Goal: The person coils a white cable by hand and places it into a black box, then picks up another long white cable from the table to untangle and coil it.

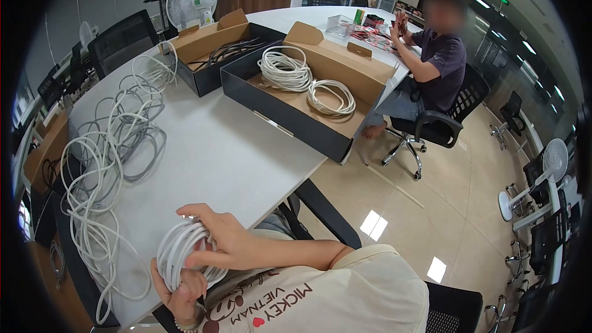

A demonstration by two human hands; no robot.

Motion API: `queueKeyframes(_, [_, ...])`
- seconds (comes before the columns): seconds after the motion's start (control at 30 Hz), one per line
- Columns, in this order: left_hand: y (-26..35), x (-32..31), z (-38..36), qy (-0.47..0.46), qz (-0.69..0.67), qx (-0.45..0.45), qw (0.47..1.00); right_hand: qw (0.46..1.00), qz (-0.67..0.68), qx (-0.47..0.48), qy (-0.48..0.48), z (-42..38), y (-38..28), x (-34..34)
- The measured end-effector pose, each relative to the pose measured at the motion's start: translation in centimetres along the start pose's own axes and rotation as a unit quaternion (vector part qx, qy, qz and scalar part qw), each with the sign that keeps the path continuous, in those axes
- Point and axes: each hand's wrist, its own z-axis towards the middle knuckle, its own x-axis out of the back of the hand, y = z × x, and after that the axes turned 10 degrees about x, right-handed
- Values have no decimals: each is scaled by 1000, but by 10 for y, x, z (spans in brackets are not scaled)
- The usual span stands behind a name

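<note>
Fingers point(197, 210) of R hand point(231, 238) clamped on upper part of white cable coil point(173, 253), thumb toward coil's centre; shiny piece point(191, 217) at fingertips, too small to ID. L hand point(184, 290), w/ beaded bracelet point(187, 327) at wrist, has fingers curled round coil's lower part. Coil is held at near edge of white table point(240, 166), just in front of wearer's printed T-shirt point(333, 283); contact w/ tabletop: cannot tell. Near coil, along table's L side: cable tangle point(114, 148), white & grey, in loose loops. Farther off: black box point(246, 98), lidless, brown int., containing larger bundle point(283, 71) & smaller ring point(332, 100), both white cable, side by side. Adj.: second box point(206, 83) w/ black cables point(234, 52); white fan point(192, 0) behind. Upper R: co-worker point(443, 55), dark top, seated on wheeled chair point(472, 92) at same table, hands raised close together, near clear container point(340, 25) & red packets point(370, 37).
</note>
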Motion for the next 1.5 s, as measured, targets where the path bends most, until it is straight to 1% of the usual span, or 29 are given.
queueKeyframes(0.03, [1,0,1,1,-1,1,1000,998,3,-58,-21,-1,-2,-2])
queueKeyframes(0.1, [3,-1,6,-70,11,-5,997,999,30,-33,-5,-1,11,-8])
queueKeyframes(0.13, [3,-1,7,-70,11,-5,997,998,57,-6,11,-1,16,-10])
queueKeyframes(0.17, [3,0,8,-102,7,3,995,998,57,-6,11,1,14,-6])
queueKeyframes(0.2, [2,0,10,-134,4,11,991,986,128,-95,-51,6,11,1])
queueKeyframes(0.23, [2,0,10,-134,4,10,991,957,196,-182,-112,9,9,5])
queueKeyframes(0.27, [1,0,9,-154,2,14,988,957,196,-183,-112,9,12,6])
queueKeyframes(0.33, [-2,0,9,-173,-1,18,985,904,338,-191,-177,5,24,11])
queueKeyframes(0.37, [-3,1,9,-208,-7,24,978,904,338,-192,-177,4,28,14])
queueKeyframes(0.4, [-5,2,9,-242,-13,29,970,878,378,-185,-226,2,33,17])
queueKeyframes(0.43, [-4,1,9,-241,-14,30,970,848,416,-178,-274,1,34,20])
queueKeyframes(0.47, [-1,-2,8,-236,-32,63,969,834,425,-186,-300,1,33,24])
queueKeyframes(0.5, [1,-4,7,-229,-49,96,967,832,427,-188,-301,-1,35,26])
queueKeyframes(0.57, [0,-11,6,-217,-51,97,970,871,391,-119,-272,-2,39,28])
queueKeyframes(0.6, [-3,-15,5,-126,-52,67,988,868,394,-120,-276,-1,35,30])
queueKeyframes(0.63, [-5,-17,6,-33,-51,35,998,878,390,-168,-221,1,26,35])
queueKeyframes(0.67, [-3,-13,10,-62,-8,35,997,884,383,-215,-163,3,20,38])
queueKeyframes(0.7, [-4,-13,10,-58,-5,34,998,882,387,-214,-166,1,19,39])
queueKeyframes(0.77, [-8,-12,10,-18,-29,5,999,900,400,-133,-114,-1,21,44])
queueKeyframes(0.8, [-11,-8,10,-16,-27,5,999,900,397,-128,-123,-1,23,50])
queueKeyframes(0.87, [-15,2,10,-13,-133,-3,991,909,380,-129,-111,0,25,56])
queueKeyframes(0.93, [-10,-2,13,-4,-145,4,989,918,360,-132,-99,0,26,59])
queueKeyframes(0.97, [-8,-4,15,4,-157,11,988,920,346,-142,-117,-1,27,60])
queueKeyframes(1.0, [-7,-5,17,6,-156,11,988,922,331,-152,-135,-2,28,60])
queueKeyframes(1.07, [-6,-5,18,-45,-130,12,990,920,329,-161,-143,-1,24,62])
queueKeyframes(1.17, [-8,0,19,-71,-144,18,987,918,324,-171,-150,-2,24,64])
queueKeyframes(1.3, [-4,-5,20,-48,-141,48,988,911,338,-192,-135,-2,21,69])
queueKeyframes(1.37, [-1,-8,22,-29,-116,97,988,911,340,-201,-123,-1,18,71])
queueKeyframes(1.5, [2,-20,25,-16,-42,101,994,895,376,-225,-80,-1,16,75])
